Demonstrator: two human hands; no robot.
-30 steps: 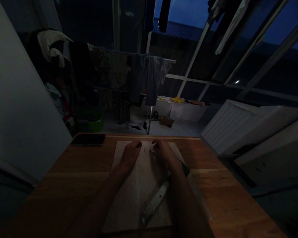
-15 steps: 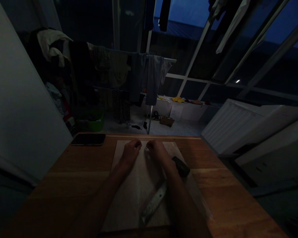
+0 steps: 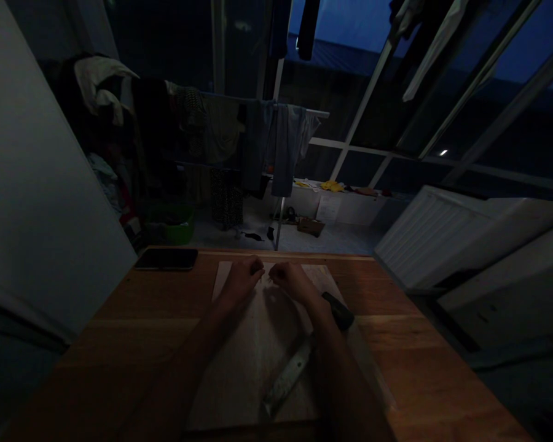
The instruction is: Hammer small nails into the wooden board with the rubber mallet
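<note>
My left hand (image 3: 245, 276) is pinched above the far end of a pale board (image 3: 244, 368). A thin sliver sticks down from its fingertips, too small and dark to name. Close by on the right, my right hand (image 3: 286, 277) is pinched too, with tiny thin bits at its fingertips that I cannot make out. A small gap separates the two hands. Under my right forearm lies a knife (image 3: 288, 376) with a flat metal blade and a dark handle. The forearm hides its middle.
The board rests on a wooden table (image 3: 120, 344). A phone (image 3: 166, 259) lies at the table's far left corner. Beyond the table stand a clothes rack (image 3: 283, 147) hung with laundry, a green basin (image 3: 179, 230) and a white ribbed panel (image 3: 433, 233). The room is dim.
Both hands stay almost in place, still pinched. The thin sliver below the left fingertips now shows more clearly. The whole view has shifted slightly.
</note>
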